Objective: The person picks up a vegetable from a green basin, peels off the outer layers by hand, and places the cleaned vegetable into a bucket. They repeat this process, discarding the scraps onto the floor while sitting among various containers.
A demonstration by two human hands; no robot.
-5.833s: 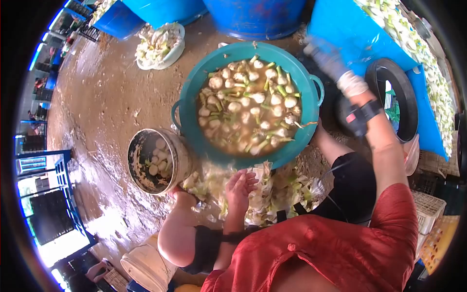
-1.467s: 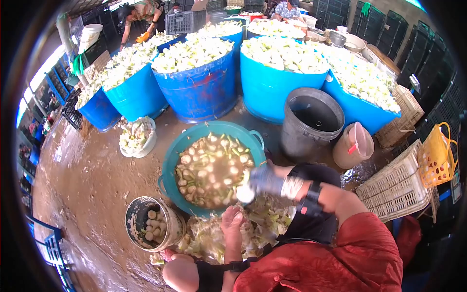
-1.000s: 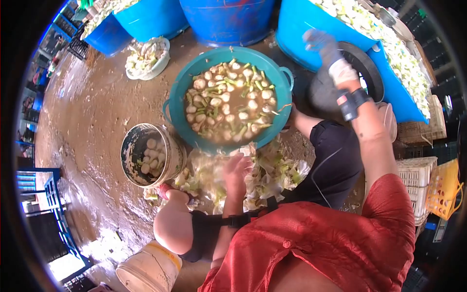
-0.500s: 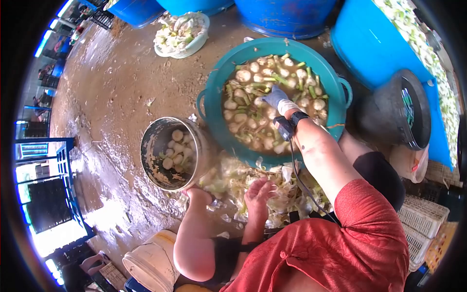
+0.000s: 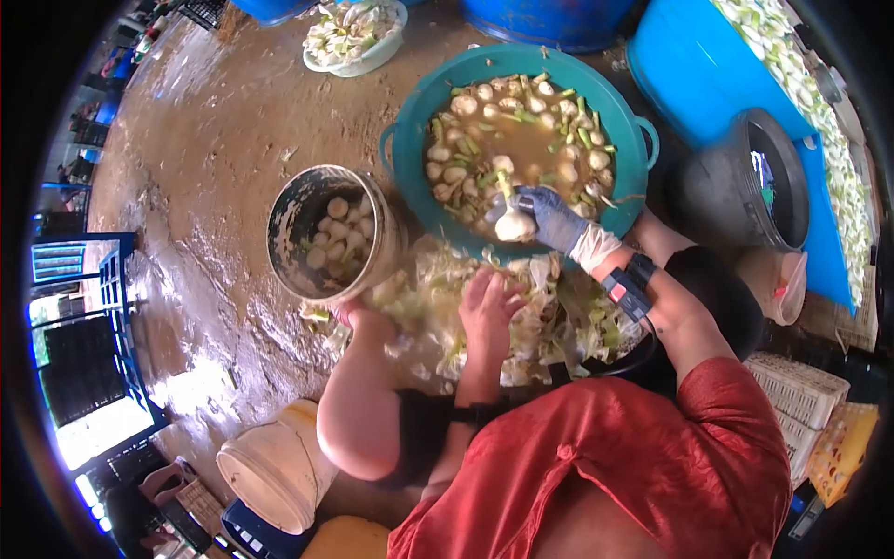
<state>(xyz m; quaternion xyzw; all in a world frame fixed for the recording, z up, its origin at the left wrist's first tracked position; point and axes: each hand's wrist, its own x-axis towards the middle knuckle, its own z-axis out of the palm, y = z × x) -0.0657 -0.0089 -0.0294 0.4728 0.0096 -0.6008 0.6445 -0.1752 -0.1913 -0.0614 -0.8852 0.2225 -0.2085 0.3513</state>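
Note:
My right hand (image 5: 551, 220), in a grey-blue glove with a white wrist wrap, is closed around a white garlic bulb (image 5: 514, 226) with a green stem, over the near rim of a large green tub (image 5: 407, 191). Several more bulbs with cut stems float in the tub's brown water (image 5: 526, 140). My left hand (image 5: 488, 303) is bare and empty, its fingers parted, above a heap of pale peelings (image 5: 549, 326) between my legs. To its left a metal-looking bucket (image 5: 384, 233), tipped toward me, contains several trimmed white bulbs (image 5: 340, 233).
A bowl of peelings (image 5: 358, 65) sits on the wet, muddy floor (image 5: 233, 186). Blue barrels (image 5: 549, 23) stand behind the tub. On the right are a black bucket (image 5: 717, 186), a big blue container (image 5: 680, 84) and white crates (image 5: 792, 387). A white bucket (image 5: 270, 475) is at lower left.
My right hand has come out of the water toward me and now grips a garlic bulb. The left hand has risen slightly with its fingers spreading. Open water shows mid-tub.

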